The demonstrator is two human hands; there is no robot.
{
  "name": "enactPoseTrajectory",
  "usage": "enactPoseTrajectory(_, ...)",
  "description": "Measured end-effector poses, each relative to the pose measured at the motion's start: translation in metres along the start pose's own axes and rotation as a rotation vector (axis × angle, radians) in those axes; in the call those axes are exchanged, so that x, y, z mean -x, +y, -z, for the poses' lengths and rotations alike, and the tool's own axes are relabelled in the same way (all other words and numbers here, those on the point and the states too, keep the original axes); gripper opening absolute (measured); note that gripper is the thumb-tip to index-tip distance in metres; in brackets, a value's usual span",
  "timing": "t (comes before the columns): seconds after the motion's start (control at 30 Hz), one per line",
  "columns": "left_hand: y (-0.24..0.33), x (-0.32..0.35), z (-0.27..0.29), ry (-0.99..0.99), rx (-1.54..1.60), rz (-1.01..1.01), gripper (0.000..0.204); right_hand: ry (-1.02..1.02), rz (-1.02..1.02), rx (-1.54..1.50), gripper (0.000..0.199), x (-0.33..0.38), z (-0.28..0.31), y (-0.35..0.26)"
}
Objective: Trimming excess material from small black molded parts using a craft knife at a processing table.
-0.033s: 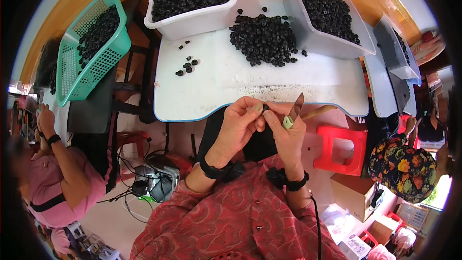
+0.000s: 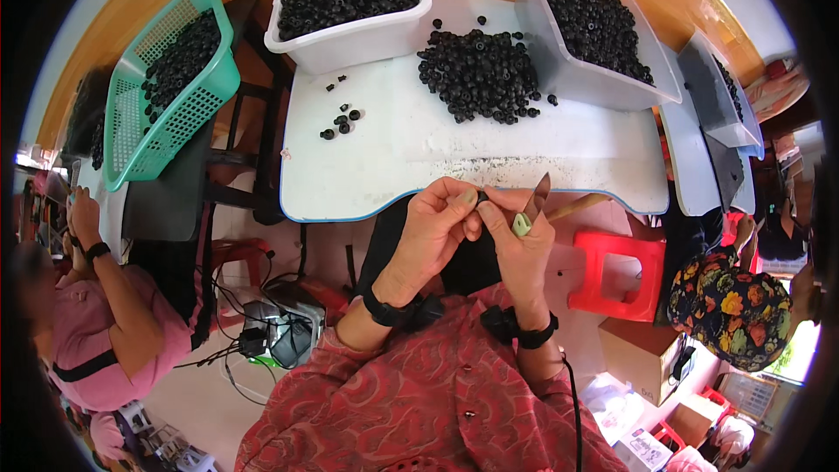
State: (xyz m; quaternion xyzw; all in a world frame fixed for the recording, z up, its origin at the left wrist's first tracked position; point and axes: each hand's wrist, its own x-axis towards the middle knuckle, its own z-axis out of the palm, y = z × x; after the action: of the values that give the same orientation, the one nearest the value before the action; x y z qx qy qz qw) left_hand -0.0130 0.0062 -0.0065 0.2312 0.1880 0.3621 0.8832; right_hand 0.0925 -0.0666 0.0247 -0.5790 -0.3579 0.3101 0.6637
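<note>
My left hand [image 2: 443, 212] pinches a small black round part [image 2: 481, 197] between thumb and fingertips, in front of the table's near edge. My right hand [image 2: 523, 243] meets it there, its thumb against the same part. A small knife [image 2: 538, 197] with a pale green handle is held in my right hand, its blade pointing up and away. Beyond the hands, a heap of similar black parts [image 2: 479, 79] lies on the white table [image 2: 367, 170]. Several loose black parts [image 2: 343, 128] lie to the left of the heap.
A white tub [image 2: 350, 39] and a clear bin [image 2: 603, 83], both full of black parts, stand at the table's back. A green basket [image 2: 179, 109] is at left. People sit on both sides. A red stool [image 2: 616, 275] stands right; cables [image 2: 236, 332] lie lower left.
</note>
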Motion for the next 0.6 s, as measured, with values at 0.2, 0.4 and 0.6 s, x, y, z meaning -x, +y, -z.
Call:
enactPoseTrajectory(0.2, -0.006, -0.001, 0.001, 0.06, -0.036, -0.064, 0.011, 0.092, 0.192, 0.305, 0.011, -0.001, -0.003, 0.008)
enactPoseTrajectory(0.4, -0.008, -0.003, 0.007, 0.095, -0.049, -0.051, 0.01, 0.081, 0.207, 0.454, 0.011, 0.001, -0.008, 0.013)
enactPoseTrajectory(0.6, 0.033, -0.035, 0.017, 0.294, -0.101, -0.092, 0.014, 0.057, 0.029, 0.429, 0.009, 0.001, -0.005, 0.018)
